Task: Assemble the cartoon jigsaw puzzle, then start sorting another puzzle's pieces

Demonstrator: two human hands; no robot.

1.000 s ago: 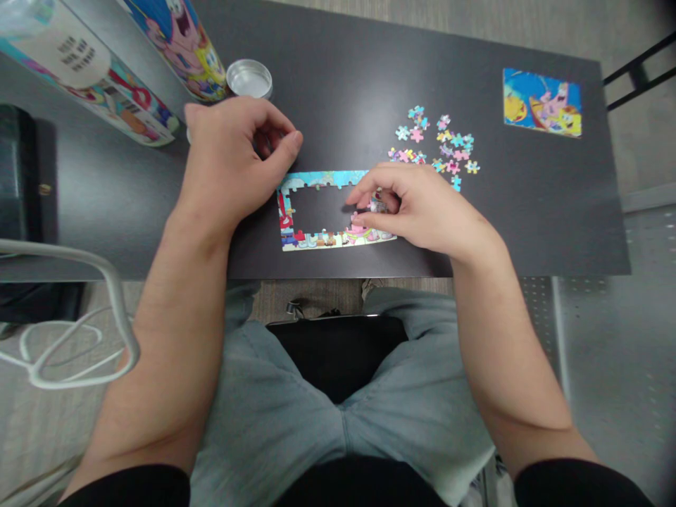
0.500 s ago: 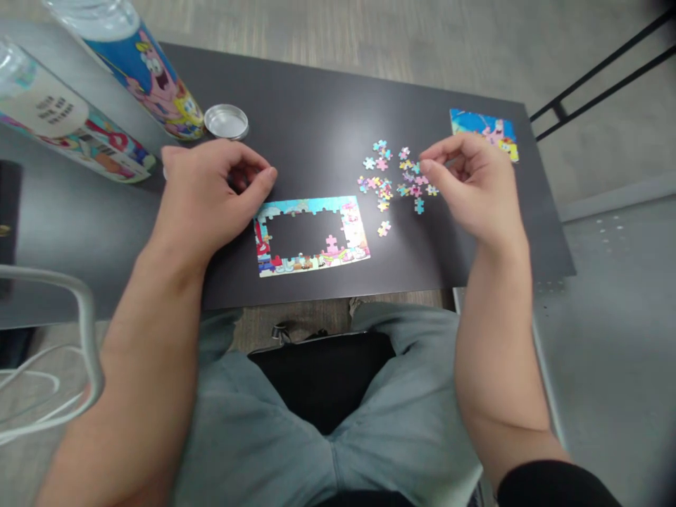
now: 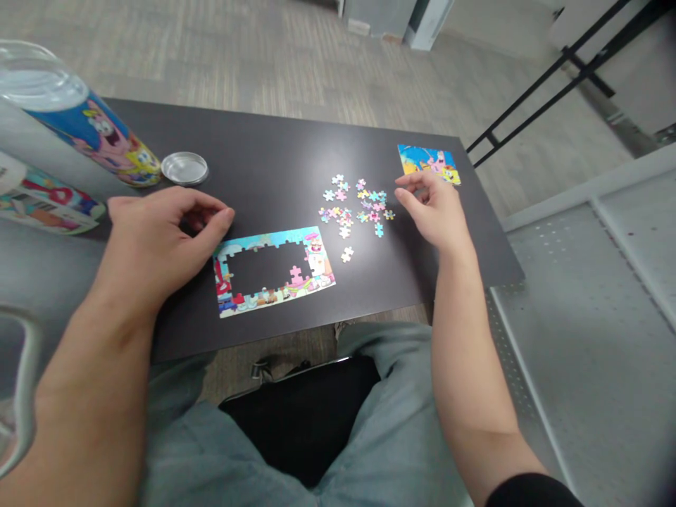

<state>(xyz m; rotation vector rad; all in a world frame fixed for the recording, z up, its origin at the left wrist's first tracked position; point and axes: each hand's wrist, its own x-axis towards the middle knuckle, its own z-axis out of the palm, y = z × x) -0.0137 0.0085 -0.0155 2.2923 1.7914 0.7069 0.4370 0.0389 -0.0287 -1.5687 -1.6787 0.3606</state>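
Observation:
A partly assembled jigsaw puzzle (image 3: 269, 241) lies near the table's front edge, its border joined around a bare middle. A few pink pieces (image 3: 296, 275) stick up from its lower right side. My left hand (image 3: 163, 239) rests beside its upper left corner, fingers curled and thumb tip against the index finger, nothing visible in the pinch. Loose puzzle pieces (image 3: 374, 216) lie scattered right of the puzzle. Just right of them hovers my right hand (image 3: 436, 208), thumb and index finger slightly apart with nothing between them. Behind it is a colourful picture card (image 3: 430, 162), partly covered by the fingers.
At the left stand a clear-topped cartoon canister (image 3: 113, 141) and a second printed canister (image 3: 47, 201). A round metal lid (image 3: 184, 168) lies beside them. A white cable (image 3: 25, 394) loops at lower left. Black metal bars (image 3: 543, 77) rise beyond the table's right end.
The view has tilted up and swung right. My right hand has drawn slightly away from the loose pieces, its fingertips parting. My left hand keeps its place by the puzzle.

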